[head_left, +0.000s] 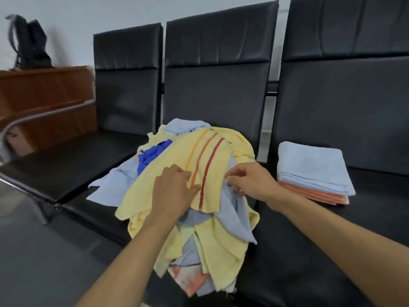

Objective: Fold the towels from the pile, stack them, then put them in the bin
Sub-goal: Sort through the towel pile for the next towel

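A heap of loose towels (pixel 217 240), yellow, light blue, dark blue and orange, lies on the middle black seat. On top is a yellow towel with orange and red stripes (pixel 174 171). My left hand (pixel 174 191) rests on this towel near its stripes, fingers bent onto the cloth. My right hand (pixel 247 180) pinches the towel's right edge, where a light blue towel (pixel 232 216) lies under it. On the right seat stands a folded stack (pixel 314 171), light blue towels over orange ones. No bin is in view.
Three black padded seats (pixel 73 165) stand in a row with tall backs, with a metal armrest (pixel 33 118) at the left. Behind it is a brown wooden cabinet (pixel 44 96) with a black backpack (pixel 28 41) on top. Grey floor lies at the lower left.
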A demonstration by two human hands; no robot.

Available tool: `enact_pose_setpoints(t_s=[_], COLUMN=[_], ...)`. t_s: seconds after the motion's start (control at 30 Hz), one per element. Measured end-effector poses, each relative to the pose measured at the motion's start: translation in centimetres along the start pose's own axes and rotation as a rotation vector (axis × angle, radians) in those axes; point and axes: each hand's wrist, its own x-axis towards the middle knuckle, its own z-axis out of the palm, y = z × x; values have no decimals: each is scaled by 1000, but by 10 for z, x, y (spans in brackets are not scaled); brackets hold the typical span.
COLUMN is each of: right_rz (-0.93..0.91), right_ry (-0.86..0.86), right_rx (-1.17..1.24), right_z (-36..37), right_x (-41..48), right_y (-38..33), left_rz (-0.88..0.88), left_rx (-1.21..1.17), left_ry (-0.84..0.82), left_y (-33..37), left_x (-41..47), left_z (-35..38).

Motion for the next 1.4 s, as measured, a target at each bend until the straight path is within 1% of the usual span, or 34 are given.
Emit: enact_pose_setpoints(t_s=[0.1, 0.17, 0.3, 0.37, 0.47, 0.53, 0.6, 0.67, 0.7, 0.73, 0.8, 0.87, 0.93, 0.97, 1.0, 1.07, 1.1, 1.13, 1.2, 1.27, 1.33, 1.4], right_rz=[19, 25, 87, 113, 173, 233, 263, 290, 306, 317, 332, 344, 372, 385, 396, 414, 419, 418, 420, 430, 433, 436], right_ry=[-5, -8, -34, -52, -55, -76, -132, -178, -162, -125, -12, 87, 158, 194, 227, 279, 299, 323, 358, 396, 415, 419], right_rx=[46, 66, 172, 236, 353, 549, 824, 990, 999, 956, 856, 806, 791, 790, 787, 785, 770, 755, 723, 634, 544, 468], right_z=[9, 9, -1, -5, -10, -16, -26, -40, -47, -51, -60, -70, -79, -86, -94, -106, -114, -123, -139, -156, -167, -176], right_x=[4, 4, -1, -6, -10, -12, -12, -17, -19, -19, -20, -20, -24, -28, -33, -40, -47, -53, -66, -82, -96, -109], right_y=[-3, -3, -3, -2, 0, -1, -1, -5, -7, -9, -8, -3, 2, 6, 11, 21, 26, 30, 39, 47, 57, 66], left_rz=[22, 22, -5, -4, -49, -65, 24, 134, 168, 180, 166, 138, 137, 153, 166, 195, 221, 249, 301, 362, 433, 443], left_rx=[-3, -73, -323, -519, -965, -1202, -1281, -1259, -1216, -1169, -1105, -1112, -1116, -1064, -962, -628, -456, -311, -130, -72, -56, -176], left_ry=[104, 155, 220, 206, 97, -87, -308, -477, -515, -519, -457, -366, -246, -172, -96, 5, -1, -50, -187, -292, -295, -265], left_y=[1, 4, 18, 27, 45, 58, 70, 79, 82, 85, 92, 97, 101, 101, 100, 89, 83, 78, 73, 82, 94, 105], left_x=[2, 3, -1, -3, -10, -17, -25, -31, -32, -32, -30, -27, -25, -23, -20, -12, -9, -7, -8, -14, -18, -21], left_z=[0, -2, -11, -16, -29, -40, -44, -42, -40, -38, -34, -33, -30, -27, -24, -14, -8, -3, 5, 10, 14, 18])
